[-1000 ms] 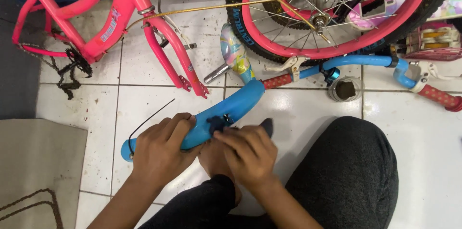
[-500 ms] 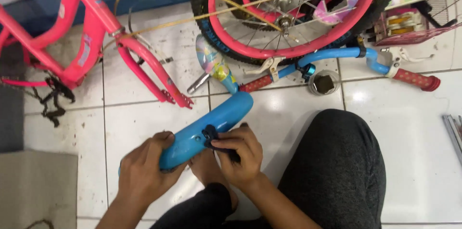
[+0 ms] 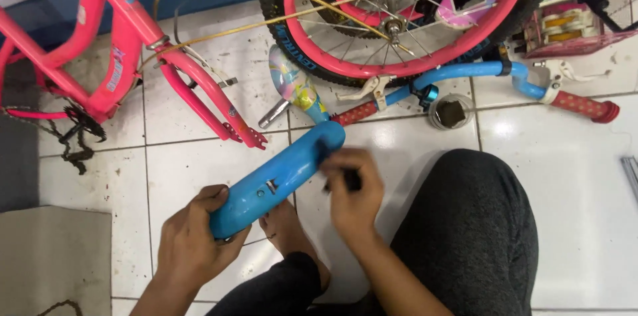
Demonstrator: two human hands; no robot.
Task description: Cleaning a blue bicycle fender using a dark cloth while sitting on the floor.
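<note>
Holding curved blue plastic bicycle fender (image 3: 279,180): left hand (image 3: 193,243) grip clasps lower end; right hand (image 3: 355,193) blurred, grip state unclear.

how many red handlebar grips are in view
2. One red dotted rubber handlebar grip lies on the floor just beyond the curved blue plastic fender; the other red grip is at far right, on the blue handlebar's other end.
</note>
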